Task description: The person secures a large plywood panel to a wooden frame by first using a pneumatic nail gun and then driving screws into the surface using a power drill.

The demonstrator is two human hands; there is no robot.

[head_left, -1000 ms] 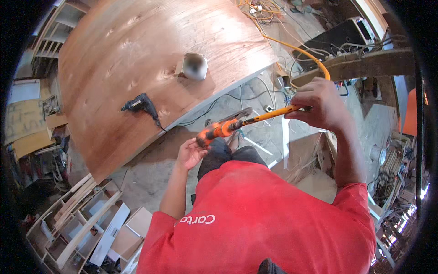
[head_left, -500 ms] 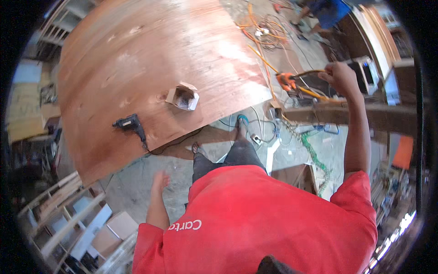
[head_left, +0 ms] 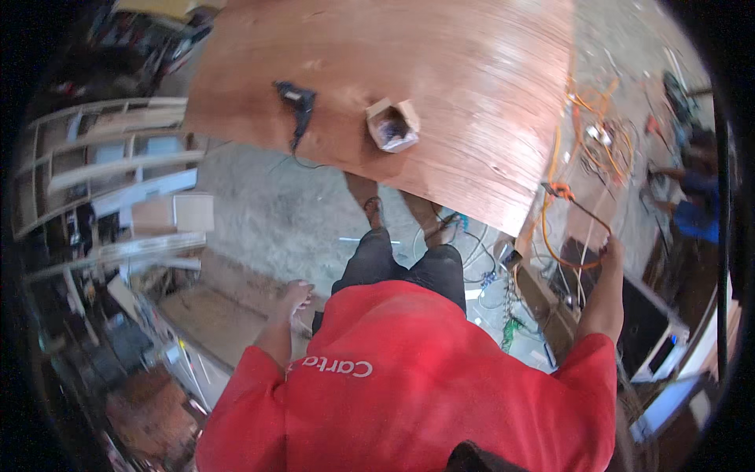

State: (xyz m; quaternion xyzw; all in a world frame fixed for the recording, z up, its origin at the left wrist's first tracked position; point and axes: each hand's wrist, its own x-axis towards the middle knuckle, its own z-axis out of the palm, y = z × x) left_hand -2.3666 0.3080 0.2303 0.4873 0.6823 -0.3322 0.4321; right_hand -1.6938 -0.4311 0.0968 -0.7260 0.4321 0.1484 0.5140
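My right hand [head_left: 611,250] is closed around a cord [head_left: 588,213] at the right, beside the wooden sheet's corner. From it hangs a bright orange fitting [head_left: 560,189], blurred, that looks like a cord's socket end; a yellow-orange cable [head_left: 548,236] loops below. My left hand [head_left: 297,295] is low at my left side, holding nothing, its fingers apart. On the large reddish plywood sheet [head_left: 464,71] in front of me lie a dark power drill [head_left: 297,101] and an opened small carton [head_left: 395,141] with dark contents I cannot make out.
Tangled orange and white cords [head_left: 602,141] lie on the floor at the far right. A person in blue [head_left: 700,193] is beyond them. Wooden shelf frames [head_left: 118,169] stand at the left. Cables and green garland [head_left: 511,332] lie near my feet, beside a wooden beam [head_left: 543,307].
My view has turned to the right, so the sheet, drill and carton sit higher and farther right. My right hand has lowered with the cord, and the orange fitting swings beyond it.
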